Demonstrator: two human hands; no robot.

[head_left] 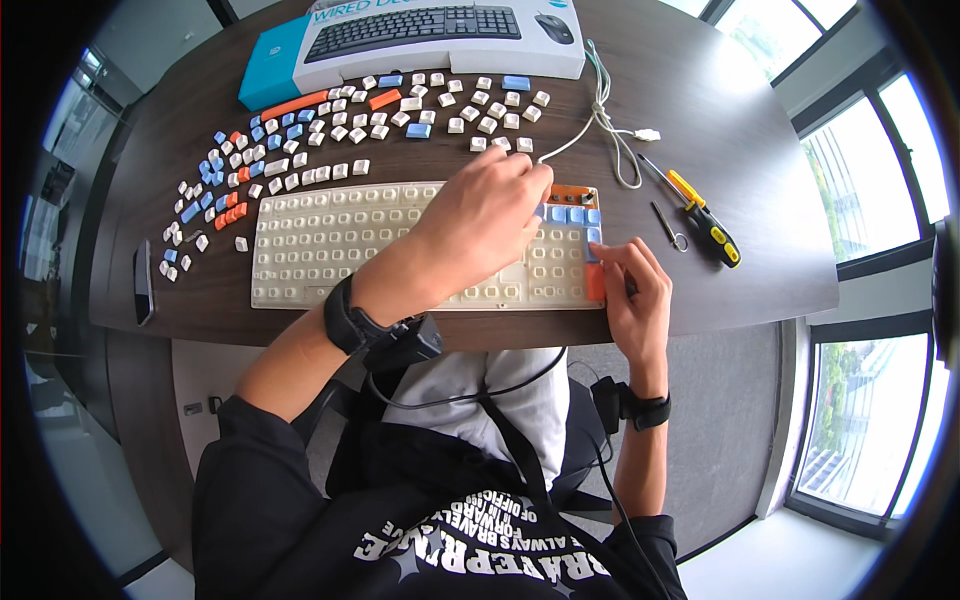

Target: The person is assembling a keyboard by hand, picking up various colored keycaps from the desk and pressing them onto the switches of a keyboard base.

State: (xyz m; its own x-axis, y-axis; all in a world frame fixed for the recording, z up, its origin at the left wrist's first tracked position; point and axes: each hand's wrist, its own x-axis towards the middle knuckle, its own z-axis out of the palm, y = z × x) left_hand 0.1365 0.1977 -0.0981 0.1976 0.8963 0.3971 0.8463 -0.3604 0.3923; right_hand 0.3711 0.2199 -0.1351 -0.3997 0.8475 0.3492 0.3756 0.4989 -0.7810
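Observation:
A pale keyboard [345,240] lies along the table's near edge, most of its key positions bare and translucent. Blue keycaps [575,215] and a tall orange keycap [596,282] sit on its right end. My left hand [485,215] reaches across the keyboard with fingers curled, hiding its upper middle; the fingertips and anything in them are out of sight. At the right edge, my right hand [640,285] has thumb and index finger bent together against a tall blue keycap [594,238]. Loose white keycaps [478,145] lie just beyond my left hand.
Many loose white, blue and orange keycaps spread over the far left. A keyboard box [420,45] stands behind them. On the right lie a tied cable [600,115], a yellow-black screwdriver [715,235] and a small metal tool [665,222]. A phone [145,283] rests at the left edge.

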